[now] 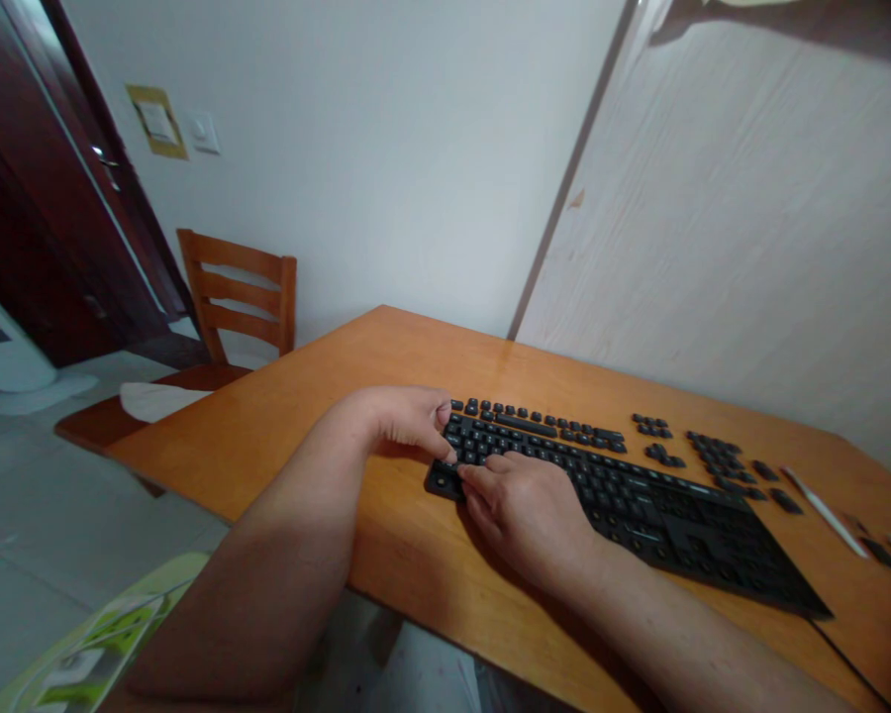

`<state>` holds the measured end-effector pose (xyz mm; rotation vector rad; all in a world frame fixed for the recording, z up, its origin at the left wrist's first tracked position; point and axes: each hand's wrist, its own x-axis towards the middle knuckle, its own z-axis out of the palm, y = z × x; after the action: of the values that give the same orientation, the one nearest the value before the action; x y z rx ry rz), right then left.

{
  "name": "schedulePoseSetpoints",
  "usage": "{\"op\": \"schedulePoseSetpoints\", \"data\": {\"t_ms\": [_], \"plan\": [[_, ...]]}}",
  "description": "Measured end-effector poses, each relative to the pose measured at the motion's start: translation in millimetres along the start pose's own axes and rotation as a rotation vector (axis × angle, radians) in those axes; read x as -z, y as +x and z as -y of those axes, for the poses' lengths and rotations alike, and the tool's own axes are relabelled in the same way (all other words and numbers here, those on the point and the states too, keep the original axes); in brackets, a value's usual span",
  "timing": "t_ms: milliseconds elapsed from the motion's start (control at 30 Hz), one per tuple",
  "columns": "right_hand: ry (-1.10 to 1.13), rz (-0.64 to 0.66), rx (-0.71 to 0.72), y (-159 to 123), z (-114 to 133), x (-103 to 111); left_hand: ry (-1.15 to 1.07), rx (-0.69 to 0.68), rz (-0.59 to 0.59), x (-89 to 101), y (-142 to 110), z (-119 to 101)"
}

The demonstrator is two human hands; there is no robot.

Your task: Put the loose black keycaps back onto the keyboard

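A black keyboard (609, 485) lies aslant on the wooden table, with keycaps over much of its left and middle part. Keycaps are absent from its right-hand section and parts of the bottom row. My left hand (412, 416) grips the keyboard's left end, thumb pressed on the keys and fingers curled by the back edge. Close to that thumb, my right hand (524, 500) is over the lower left corner, its fingers bent together at the keys. Whatever is under the right fingertips is hidden. Behind the keyboard, loose black keycaps (583, 433) lie in rows, including a long spacebar (526, 425).
More loose keycaps (717, 458) lie in groups toward the right. A thin white stick (824, 512) rests beyond them on the wooden table (327, 381). The keyboard's cable (850, 659) runs off at the lower right. A wooden chair (242, 292) stands at the left.
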<state>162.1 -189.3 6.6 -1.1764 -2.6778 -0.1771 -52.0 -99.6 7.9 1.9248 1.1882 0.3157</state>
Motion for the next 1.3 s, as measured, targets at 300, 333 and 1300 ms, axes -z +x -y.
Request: {"op": "schedulePoseSetpoints", "data": {"t_ms": [300, 333, 1300], "plan": [[0.021, 0.009, -0.001, 0.1, 0.2, -2.8, -0.031, 0.031, 0.015, -0.4, 0.4, 4.0], [0.022, 0.007, 0.001, 0.0, 0.2, -2.9, -0.028, 0.035, 0.018, -0.5, 0.4, 4.4], [0.093, -0.021, -0.043, -0.7, -1.1, -0.7, -0.028, 0.066, -0.131, 5.2, 0.1, 4.4]]}}
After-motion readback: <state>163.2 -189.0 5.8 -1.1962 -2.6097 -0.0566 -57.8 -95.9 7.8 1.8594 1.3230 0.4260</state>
